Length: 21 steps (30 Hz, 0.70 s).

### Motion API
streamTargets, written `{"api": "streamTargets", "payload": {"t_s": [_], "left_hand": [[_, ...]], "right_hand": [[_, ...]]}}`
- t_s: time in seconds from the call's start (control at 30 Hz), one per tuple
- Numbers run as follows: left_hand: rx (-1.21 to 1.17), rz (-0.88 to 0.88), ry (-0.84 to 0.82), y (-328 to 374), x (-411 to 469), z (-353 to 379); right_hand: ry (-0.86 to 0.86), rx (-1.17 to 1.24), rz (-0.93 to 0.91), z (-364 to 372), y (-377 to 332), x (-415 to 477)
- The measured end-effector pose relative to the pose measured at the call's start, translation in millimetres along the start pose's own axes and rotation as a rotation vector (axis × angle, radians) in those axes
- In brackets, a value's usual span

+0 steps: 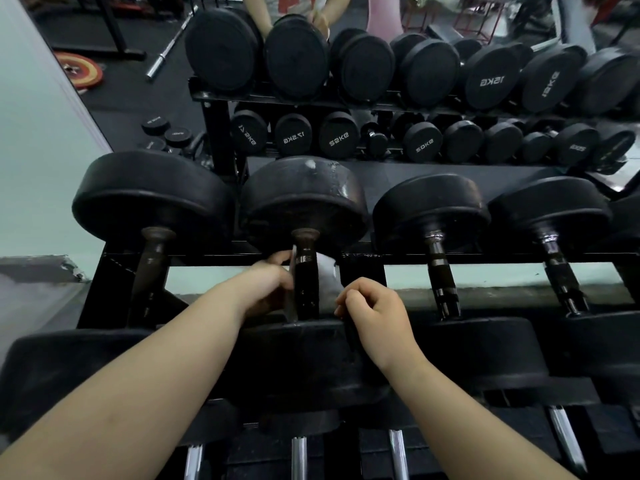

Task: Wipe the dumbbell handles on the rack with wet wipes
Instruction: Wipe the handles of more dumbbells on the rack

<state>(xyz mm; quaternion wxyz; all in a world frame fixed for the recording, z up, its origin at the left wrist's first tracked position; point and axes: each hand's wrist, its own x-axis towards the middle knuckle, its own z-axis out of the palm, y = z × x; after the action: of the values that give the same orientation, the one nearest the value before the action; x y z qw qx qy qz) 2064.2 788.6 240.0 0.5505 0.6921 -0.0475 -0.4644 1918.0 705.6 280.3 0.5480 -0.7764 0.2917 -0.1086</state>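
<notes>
Black dumbbells lie side by side on the top tier of a black rack [363, 259]. The second dumbbell from the left has a dark, worn handle [306, 285]. A white wet wipe [327, 277] passes behind that handle. My left hand [268, 285] grips the wipe's end on the handle's left side. On the right side my right hand [372, 311] pinches the other end, fingers curled. The wipe's middle is hidden behind the handle.
More dumbbell handles stand left [150, 268] and right [441, 271], [562, 275] of this one. A lower tier shows chrome handles [299, 459]. A mirror behind the rack reflects the dumbbells and a person [294, 8]. A pale wall [34, 150] lies at left.
</notes>
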Motion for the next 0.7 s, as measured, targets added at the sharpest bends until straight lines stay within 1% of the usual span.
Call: {"api": "streamTargets", "payload": {"t_s": [0.07,0.13,0.23,0.3,0.37,0.4,0.43,0.5,0.57,0.63,0.7], "left_hand": [[0.251,-0.051,-0.066,2,-9,-2],[0.364,-0.073,-0.113,3,-12,-3],[0.321,-0.045,-0.068,1,-7,-3],[0.144,0.041,0.001,-1,-2,-3],[-0.055,0.086,0.019,-2,1,-3],[-0.063,0.086,0.014,-3,1,-4],[0.016,0.07,0.003,-4,-1,-4],[0.255,0.005,-0.038,-4,-6,-5],[0.355,-0.059,-0.068,-5,-10,-6],[0.338,-0.053,-0.041,-4,-11,-5],[0.233,-0.005,0.029,-4,-10,-3]], "right_hand": [[-0.002,-0.011,0.007,-1,-1,-1],[-0.003,-0.004,0.012,-1,-1,-1],[-0.008,-0.006,0.009,-1,1,-1],[-0.009,0.006,0.006,-1,1,0],[-0.004,0.013,0.006,-1,2,0],[-0.003,0.013,0.008,-1,2,0],[-0.002,0.012,0.008,-1,2,-1],[0.002,0.005,0.003,-1,2,-1],[0.005,0.006,-0.002,-1,2,0],[0.003,0.013,0.003,-1,2,0],[0.006,0.009,0.001,-1,3,0]]}}
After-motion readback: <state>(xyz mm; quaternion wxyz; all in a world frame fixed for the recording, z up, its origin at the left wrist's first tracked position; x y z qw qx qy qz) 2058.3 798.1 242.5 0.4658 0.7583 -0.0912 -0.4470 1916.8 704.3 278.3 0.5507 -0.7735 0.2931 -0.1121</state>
